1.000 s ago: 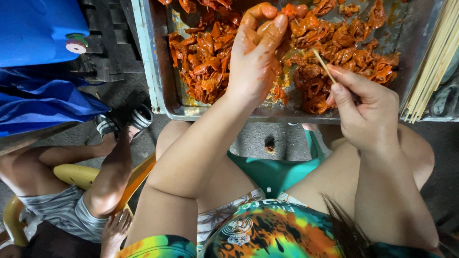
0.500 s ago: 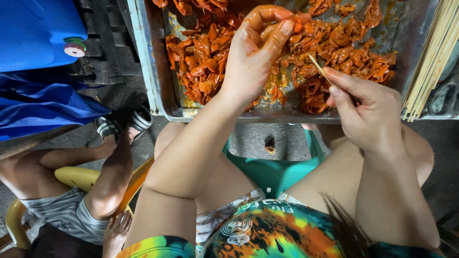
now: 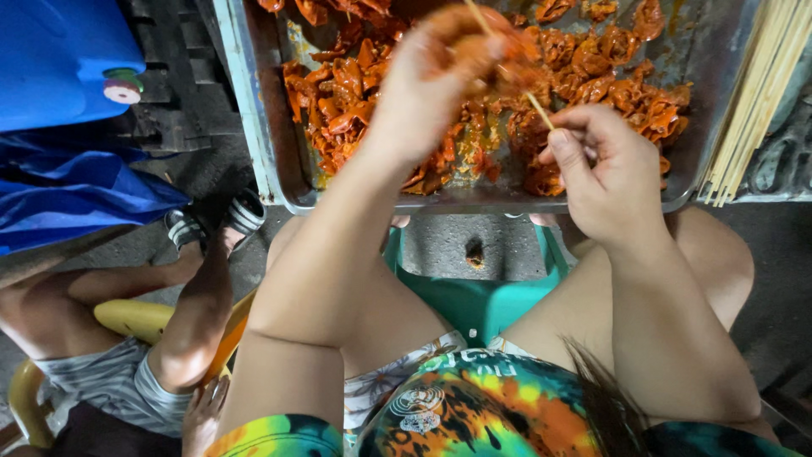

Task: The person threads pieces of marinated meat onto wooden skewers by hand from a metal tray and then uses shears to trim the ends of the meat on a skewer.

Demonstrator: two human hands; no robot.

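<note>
Now my left hand [image 3: 431, 89] pinches a glossy, wrinkled orange meat piece [image 3: 499, 61] over the metal tray [image 3: 254, 110]. My right hand [image 3: 605, 169] grips a thin bamboo skewer [image 3: 507, 68], angled up-left through the meat.

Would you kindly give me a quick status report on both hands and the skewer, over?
Right hand pinching bamboo skewer. Left hand pressing a marinated meat piece onto it, blurred. Both above metal tray. Nothing blocking.

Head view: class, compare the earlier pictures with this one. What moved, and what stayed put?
The left hand has drawn its piece of orange meat right, onto the skewer held by the right hand, which has tilted the stick toward it. The metal tray, spare skewers and blue container stayed put.
</note>
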